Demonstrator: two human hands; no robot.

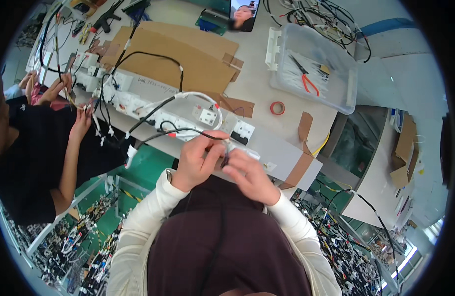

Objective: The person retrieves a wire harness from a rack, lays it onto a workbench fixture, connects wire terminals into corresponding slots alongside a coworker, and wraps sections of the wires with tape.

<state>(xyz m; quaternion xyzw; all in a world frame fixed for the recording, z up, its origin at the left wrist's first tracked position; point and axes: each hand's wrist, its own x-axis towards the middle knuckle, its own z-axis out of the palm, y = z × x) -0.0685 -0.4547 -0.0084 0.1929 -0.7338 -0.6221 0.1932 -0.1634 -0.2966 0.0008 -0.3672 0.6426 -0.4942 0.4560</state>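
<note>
Near the table's front edge, my left hand [197,160] is closed in a pinch on a black cable [188,130]. The cable curves away to the left, where a white end piece [131,156] hangs below the table edge. Close beside it, my right hand [252,176] has its fingers bent together around something small at the cable's end. Fingers and blur hide that piece, so its kind does not show. Just beyond my hands are white socket blocks [207,117] and another white socket block [243,129] on a long board.
Flat cardboard [178,54] covers the table's middle. At the right stand a clear plastic bin [351,91] with orange-handled pliers [306,79] and a red tape roll [277,108]. A co-worker [30,153] handles wires at left. Cable heaps [341,241] lie below.
</note>
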